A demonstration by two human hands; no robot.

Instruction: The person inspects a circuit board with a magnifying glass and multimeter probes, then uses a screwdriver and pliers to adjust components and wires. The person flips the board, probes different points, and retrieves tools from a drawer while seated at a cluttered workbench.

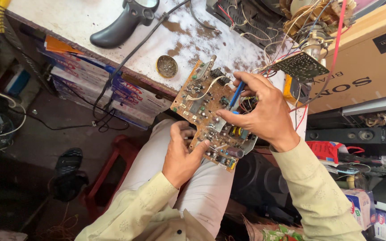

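Left hand [182,156] of ours grips the brown circuit board [211,117] by its lower edge, above the lap; our right hand [262,111] pinches a blue-handled tool [236,94] over it. We judge the board light, stiff, fragile — best held by bare edges, not components.

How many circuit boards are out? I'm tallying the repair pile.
2. A brown circuit board held by both hands over the lap; a dark perforated board among wires at the bench edge. More may be hidden.
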